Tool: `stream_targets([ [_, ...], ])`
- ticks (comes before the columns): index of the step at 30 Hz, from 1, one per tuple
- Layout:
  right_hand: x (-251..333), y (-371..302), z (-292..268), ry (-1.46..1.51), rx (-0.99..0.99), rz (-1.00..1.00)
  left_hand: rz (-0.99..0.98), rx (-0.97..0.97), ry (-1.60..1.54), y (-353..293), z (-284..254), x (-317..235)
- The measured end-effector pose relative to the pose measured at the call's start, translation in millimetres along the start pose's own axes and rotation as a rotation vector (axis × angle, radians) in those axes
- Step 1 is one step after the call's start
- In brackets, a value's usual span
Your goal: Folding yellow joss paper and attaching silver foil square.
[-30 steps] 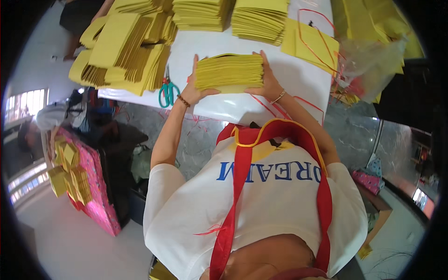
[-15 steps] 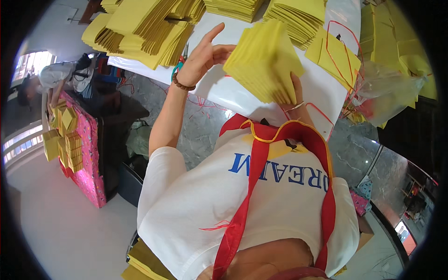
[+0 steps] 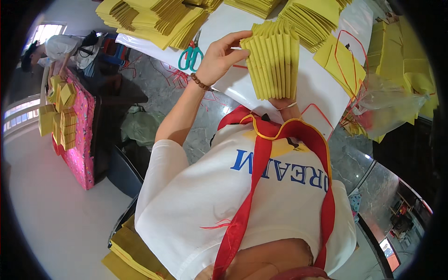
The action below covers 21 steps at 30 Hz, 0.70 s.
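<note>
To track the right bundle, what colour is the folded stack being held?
The folded stack is yellow; the head view shows it best.

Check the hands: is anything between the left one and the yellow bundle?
Nothing visible: the left hand touches the upper left edge of the yellow bundle, and the scissors lie left of that hand.

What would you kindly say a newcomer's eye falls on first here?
Probably the pleated yellow bundle near the upper middle, with the left hand at its left edge and the right hand mostly hidden at its lower end. Next might come the teal-handled scissors left of it on the white table, then the bright pink cloth at far left.
</note>
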State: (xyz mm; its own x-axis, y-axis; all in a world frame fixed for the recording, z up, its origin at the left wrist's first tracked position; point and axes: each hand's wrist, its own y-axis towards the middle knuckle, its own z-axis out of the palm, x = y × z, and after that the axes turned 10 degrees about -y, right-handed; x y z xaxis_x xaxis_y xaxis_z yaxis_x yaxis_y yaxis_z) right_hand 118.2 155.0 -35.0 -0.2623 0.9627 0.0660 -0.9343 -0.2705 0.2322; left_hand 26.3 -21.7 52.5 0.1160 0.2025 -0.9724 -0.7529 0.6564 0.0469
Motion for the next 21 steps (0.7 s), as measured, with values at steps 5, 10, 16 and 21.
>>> stream_targets([
  [5, 1, -13, -24, -0.071, -0.099, -0.017, 0.099, -0.139, 0.019, 0, 8, 11],
  [10, -3, -10, -17, -0.015, -0.171, 0.003, 0.166, -0.251, 0.142, 3, 11, 19],
  [16, -7, -8, -2, -0.189, -0.389, -0.067, 0.177, -0.27, 0.145, 5, 12, 18],
  [21, -7, -6, -4, -0.255, -0.441, -0.055, 0.221, -0.317, 0.215, 7, 17, 17],
])
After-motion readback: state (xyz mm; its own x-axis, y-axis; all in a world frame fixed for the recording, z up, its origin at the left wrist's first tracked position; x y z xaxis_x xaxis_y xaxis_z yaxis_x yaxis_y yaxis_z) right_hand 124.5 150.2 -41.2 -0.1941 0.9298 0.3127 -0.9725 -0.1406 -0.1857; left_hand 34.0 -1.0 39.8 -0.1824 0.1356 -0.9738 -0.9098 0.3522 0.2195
